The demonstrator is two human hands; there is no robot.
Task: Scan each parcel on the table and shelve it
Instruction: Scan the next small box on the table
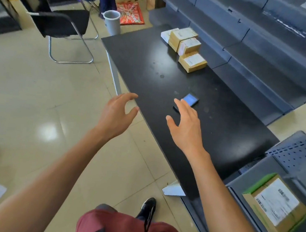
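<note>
Left hand [117, 112] spread and empty at the near edge of the matte black rectangular table [222, 134]; right hand [185, 125] spread, empty, over it. Flat black scanner [189, 100] lies beyond the fingertips. Taped brown cardboard parcels [186, 47] cluster at the table's far end; bare surface between

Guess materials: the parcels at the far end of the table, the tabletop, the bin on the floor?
Parcels: brown cardboard, matte, with white paper labels; the palest one at the back is white, material unclear. Tabletop: black and smooth with a soft sheen and faint smudges, likely laminate or coated board. Bin: grey, plain and matte, probably plastic.
</note>
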